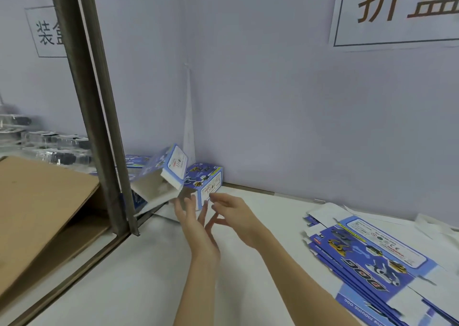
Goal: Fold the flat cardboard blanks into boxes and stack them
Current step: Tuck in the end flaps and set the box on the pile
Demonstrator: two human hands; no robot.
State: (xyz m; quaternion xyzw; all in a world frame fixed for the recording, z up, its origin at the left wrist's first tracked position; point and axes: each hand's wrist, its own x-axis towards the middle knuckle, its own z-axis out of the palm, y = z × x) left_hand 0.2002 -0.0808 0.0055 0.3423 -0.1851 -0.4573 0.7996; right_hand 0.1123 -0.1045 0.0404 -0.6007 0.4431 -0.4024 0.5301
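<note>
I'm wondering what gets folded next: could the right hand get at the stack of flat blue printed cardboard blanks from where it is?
Probably yes. The right hand is open and holds nothing, and the stack of flat blue printed cardboard blanks lies uncovered on its side of the white table.

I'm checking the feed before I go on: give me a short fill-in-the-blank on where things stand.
1. The stack of flat blanks lies on the table's ___ side.
2. Both the left hand and the right hand hold ___.
3. The tilted box leans beside the upright box in the ___ of the walls.

Missing: right; nothing; corner
</note>
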